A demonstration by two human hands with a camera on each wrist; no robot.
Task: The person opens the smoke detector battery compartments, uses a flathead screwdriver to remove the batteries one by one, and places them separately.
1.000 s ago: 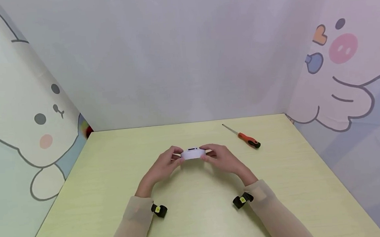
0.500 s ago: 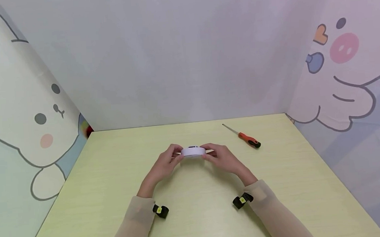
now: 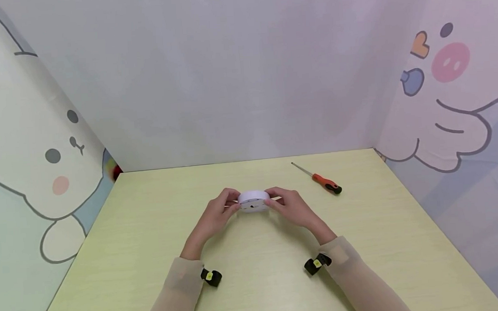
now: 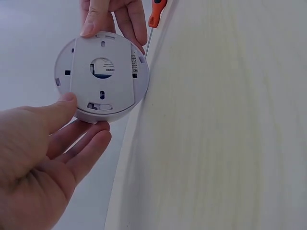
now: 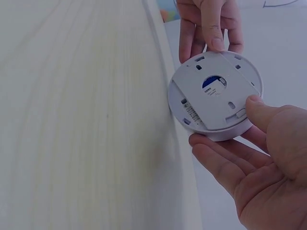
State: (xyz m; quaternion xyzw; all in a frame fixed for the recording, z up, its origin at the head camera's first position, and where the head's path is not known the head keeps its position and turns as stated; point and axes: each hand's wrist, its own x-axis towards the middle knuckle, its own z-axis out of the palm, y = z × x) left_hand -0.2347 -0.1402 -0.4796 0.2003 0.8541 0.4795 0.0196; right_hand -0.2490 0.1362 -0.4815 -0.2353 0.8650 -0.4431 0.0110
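Between both hands, raised above the table, is a round white device [image 3: 253,196] that looks like a smoke detector. Its back, with a slotted mounting plate [image 4: 85,88] and a round central hole showing a label, faces the wrist cameras. My left hand [image 3: 216,213] pinches the left rim between thumb and fingers. On the opposite rim, my right hand [image 3: 292,209] grips it the same way, its thumb on the plate's edge in the right wrist view. The device's front face is hidden.
A screwdriver [image 3: 324,182] with a red and black handle lies on the pale wooden table [image 3: 150,218], right of and beyond the hands. A plain pale backdrop [image 3: 236,80] stands behind the table, with cartoon-printed panels at both sides.
The round device has tipped in the hands, so its back plate now shows below the rim in the head view. Both hands have stayed almost in place; the screwdriver has not moved.
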